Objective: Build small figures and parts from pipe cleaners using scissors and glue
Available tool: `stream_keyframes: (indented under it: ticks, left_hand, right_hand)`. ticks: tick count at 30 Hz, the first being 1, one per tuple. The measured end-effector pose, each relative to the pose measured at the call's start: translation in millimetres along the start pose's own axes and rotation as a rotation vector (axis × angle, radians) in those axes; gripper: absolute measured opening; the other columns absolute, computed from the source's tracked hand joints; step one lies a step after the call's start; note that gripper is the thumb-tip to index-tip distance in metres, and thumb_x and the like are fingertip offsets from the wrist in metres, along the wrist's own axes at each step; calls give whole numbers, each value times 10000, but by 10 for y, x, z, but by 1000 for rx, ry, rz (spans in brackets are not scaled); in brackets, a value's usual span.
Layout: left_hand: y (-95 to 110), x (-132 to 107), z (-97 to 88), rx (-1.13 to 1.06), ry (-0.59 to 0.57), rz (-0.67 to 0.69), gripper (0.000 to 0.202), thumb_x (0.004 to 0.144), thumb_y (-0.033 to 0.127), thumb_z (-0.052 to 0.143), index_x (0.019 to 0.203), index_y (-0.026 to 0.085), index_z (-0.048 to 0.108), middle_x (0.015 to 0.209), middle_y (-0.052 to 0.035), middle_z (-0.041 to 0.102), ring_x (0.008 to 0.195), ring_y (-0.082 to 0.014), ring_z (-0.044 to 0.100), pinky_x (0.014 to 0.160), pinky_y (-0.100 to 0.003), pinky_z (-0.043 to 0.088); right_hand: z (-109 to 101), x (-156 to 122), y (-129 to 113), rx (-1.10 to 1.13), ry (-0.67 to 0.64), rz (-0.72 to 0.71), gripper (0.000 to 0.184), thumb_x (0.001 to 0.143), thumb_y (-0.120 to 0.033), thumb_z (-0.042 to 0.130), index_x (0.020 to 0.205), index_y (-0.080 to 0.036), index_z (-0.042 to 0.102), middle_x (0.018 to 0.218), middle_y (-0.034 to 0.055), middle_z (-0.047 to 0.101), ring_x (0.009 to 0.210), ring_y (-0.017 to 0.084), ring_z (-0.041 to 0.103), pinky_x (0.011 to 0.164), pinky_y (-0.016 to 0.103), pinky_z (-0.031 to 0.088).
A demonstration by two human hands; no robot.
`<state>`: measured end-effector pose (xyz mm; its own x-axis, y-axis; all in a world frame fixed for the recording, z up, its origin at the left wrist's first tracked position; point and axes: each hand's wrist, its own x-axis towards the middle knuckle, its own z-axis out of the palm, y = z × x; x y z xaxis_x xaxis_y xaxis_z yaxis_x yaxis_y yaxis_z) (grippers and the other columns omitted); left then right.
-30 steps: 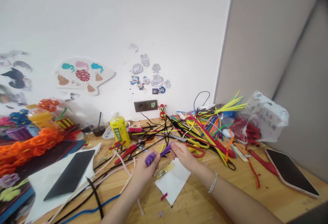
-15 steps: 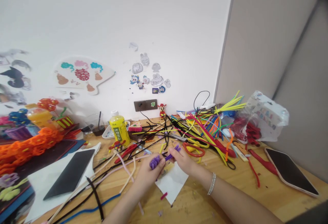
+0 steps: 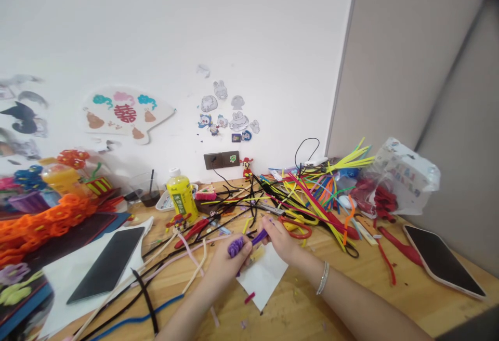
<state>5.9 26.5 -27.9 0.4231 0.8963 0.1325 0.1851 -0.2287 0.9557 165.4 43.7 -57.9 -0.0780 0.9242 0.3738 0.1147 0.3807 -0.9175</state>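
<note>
My left hand point(image 3: 233, 257) is closed around a bundle of looped purple pipe cleaner point(image 3: 236, 247), whose coils stick out over the fingers. A straight purple length runs from it to my right hand point(image 3: 278, 238), which pinches it between thumb and fingers. Both hands are held above a white sheet of paper point(image 3: 263, 284). On the sheet's lower left edge is a short magenta piece point(image 3: 250, 298). Scissors with orange and yellow handles point(image 3: 295, 228) lie just behind my right hand.
Loose coloured pipe cleaners point(image 3: 312, 198) are heaped at the back right beside a clear plastic bag point(image 3: 409, 174). A yellow-green bottle point(image 3: 182, 198) stands at the back. A dark phone point(image 3: 107, 265) rests on paper at left; another phone point(image 3: 440, 263) lies at right. Orange flowers point(image 3: 47, 221) fill the left side.
My right hand has shifted slightly and turned over the purple strand, so less purple shows above its fingertips. My left hand keeps its grip in nearly the same place.
</note>
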Motion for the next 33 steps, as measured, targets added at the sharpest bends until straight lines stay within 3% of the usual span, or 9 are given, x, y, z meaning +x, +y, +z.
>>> stream_keyframes:
  ticks: [8, 22, 33]
  left_hand:
    - [-11, 3, 1, -14, -27, -11, 368, 708, 521, 521, 596, 176, 466, 442, 59, 450, 361, -72, 387, 380, -192, 310]
    - [24, 2, -3, -17, -29, -2, 377, 701, 518, 535, 576, 170, 462, 444, 55, 455, 358, -68, 395, 375, -188, 308]
    - [-90, 28, -6, -292, -27, -119, 317, 657, 442, 631, 608, 161, 493, 456, 57, 480, 360, -55, 394, 360, -171, 295]
  right_hand:
    - [-27, 3, -129, -35, 45, -41, 515, 791, -636, 264, 568, -198, 419, 534, -25, 394, 514, 121, 387, 517, 257, 328]
    - [-39, 15, -165, -120, 55, -115, 518, 828, -590, 233, 562, -190, 424, 517, -27, 393, 495, 112, 387, 501, 239, 340]
    - [-157, 46, -194, -262, -5, -284, 469, 826, -540, 344, 534, -180, 415, 515, -32, 386, 495, 106, 367, 488, 228, 290]
